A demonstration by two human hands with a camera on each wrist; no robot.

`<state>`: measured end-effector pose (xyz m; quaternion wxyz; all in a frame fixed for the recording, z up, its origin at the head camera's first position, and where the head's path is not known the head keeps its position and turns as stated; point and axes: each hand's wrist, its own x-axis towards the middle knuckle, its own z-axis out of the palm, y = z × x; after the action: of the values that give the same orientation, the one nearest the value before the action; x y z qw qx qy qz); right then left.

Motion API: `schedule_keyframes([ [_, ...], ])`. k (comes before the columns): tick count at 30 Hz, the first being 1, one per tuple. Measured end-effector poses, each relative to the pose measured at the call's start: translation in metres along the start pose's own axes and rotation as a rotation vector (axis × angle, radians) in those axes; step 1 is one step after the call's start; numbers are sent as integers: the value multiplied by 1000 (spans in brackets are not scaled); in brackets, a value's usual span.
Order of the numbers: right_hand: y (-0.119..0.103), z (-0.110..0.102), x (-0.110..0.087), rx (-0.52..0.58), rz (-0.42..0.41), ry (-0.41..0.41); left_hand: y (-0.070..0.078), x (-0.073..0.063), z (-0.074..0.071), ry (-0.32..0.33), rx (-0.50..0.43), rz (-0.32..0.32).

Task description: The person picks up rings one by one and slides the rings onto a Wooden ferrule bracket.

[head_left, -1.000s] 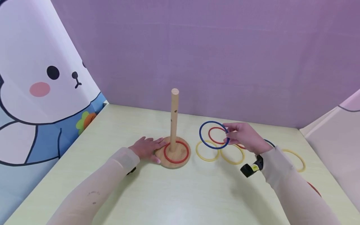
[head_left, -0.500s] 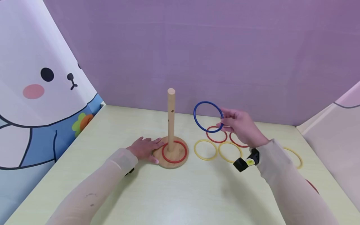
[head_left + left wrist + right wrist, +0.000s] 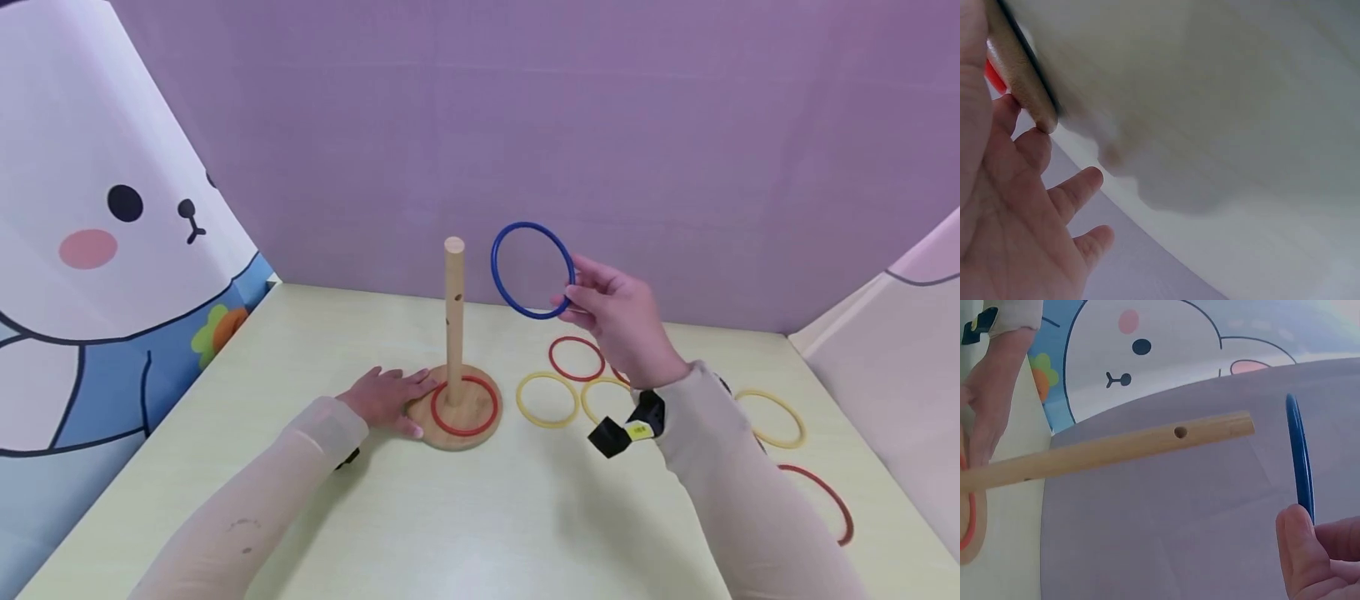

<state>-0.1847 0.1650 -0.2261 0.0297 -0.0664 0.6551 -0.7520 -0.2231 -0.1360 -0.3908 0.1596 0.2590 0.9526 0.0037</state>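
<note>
My right hand [image 3: 618, 317] pinches the right side of a thin blue ring [image 3: 495, 267] between thumb and fingers. The ring hangs tilted in the air, just right of the wooden peg [image 3: 453, 325] and near its top. In the right wrist view, the blue ring [image 3: 1299, 450] appears edge-on, apart from the peg's end [image 3: 1229, 426]. My left hand [image 3: 382, 398] rests with spread fingers against the left edge of the round wooden base [image 3: 457, 444]. A red ring [image 3: 464, 434] lies around the peg on that base. Two fingertips touch the base's edge [image 3: 1022, 81] in the left wrist view.
Right of the base lie a yellow ring [image 3: 547, 426], a red ring [image 3: 577, 338] and another yellow ring [image 3: 588, 408]. Farther right are a yellow ring [image 3: 803, 429] and a red ring [image 3: 828, 488]. My right arm partly covers other rings. A purple cloth [image 3: 637, 167] stands behind the table.
My right hand has lifted the blue ring up and to the left, from above the rings on the table toward the peg's top. My left hand has stayed at the base.
</note>
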Motion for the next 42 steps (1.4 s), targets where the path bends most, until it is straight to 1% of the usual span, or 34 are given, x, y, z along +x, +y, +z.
schedule_keyframes([
  [3, -1, 7, -1, 23, -9, 6, 1, -1, -1, -3, -10, -13],
  [8, -1, 19, 0, 12, -1, 27, 2, -2, -1, -14, -37, -27],
  [10, 0, 23, 1, 5, -4, 30, 2, -2, -1, -17, -40, -28],
  [16, 3, 36, 3, 33, -16, 31, 2, 0, -1, -25, -34, -35],
  [26, 7, 51, 7, 60, -46, 19, 3, 1, -1, -30, -45, -36],
  [32, 9, 57, 9, 98, -59, 13, 2, 2, -1, -37, -50, -48],
  [36, 11, 59, 10, 92, -37, 13, 2, 3, 0, -33, -45, -43],
  [42, 17, 60, 12, 42, -1, 30, 2, 3, 0, -35, -34, -40],
])
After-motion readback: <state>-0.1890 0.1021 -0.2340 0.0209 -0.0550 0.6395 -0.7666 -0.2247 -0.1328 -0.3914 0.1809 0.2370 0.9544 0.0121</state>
